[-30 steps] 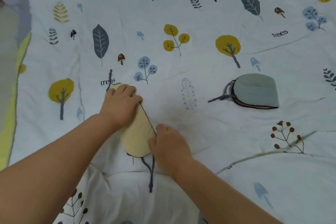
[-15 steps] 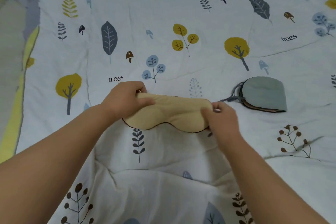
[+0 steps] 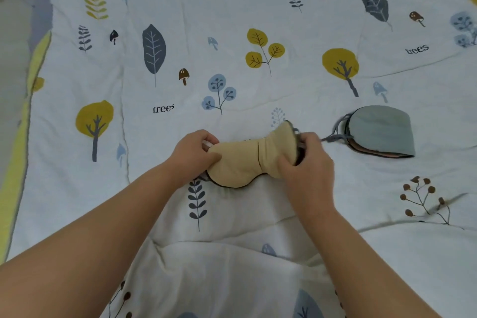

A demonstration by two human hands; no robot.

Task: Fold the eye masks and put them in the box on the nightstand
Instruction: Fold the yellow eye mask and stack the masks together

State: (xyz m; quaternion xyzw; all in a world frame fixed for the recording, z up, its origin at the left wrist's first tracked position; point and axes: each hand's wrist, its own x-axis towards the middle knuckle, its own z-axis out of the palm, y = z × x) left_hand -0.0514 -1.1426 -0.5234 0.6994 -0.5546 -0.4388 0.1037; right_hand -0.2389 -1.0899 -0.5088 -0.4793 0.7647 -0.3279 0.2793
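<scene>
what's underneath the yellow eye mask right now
The patterned quilt lies under the yellow eye mask, which the left hand and right hand grip at its ends. The mask hides the quilt directly beneath it.

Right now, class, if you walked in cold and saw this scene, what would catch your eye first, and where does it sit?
First, the two hands at the centre: the left hand pins one end of a beige eye mask while the right hand lifts the other end over it. To their right lies a grey-blue eye mask, already folded. Everything rests on a white quilt printed with trees, leaves and mushrooms.
</scene>
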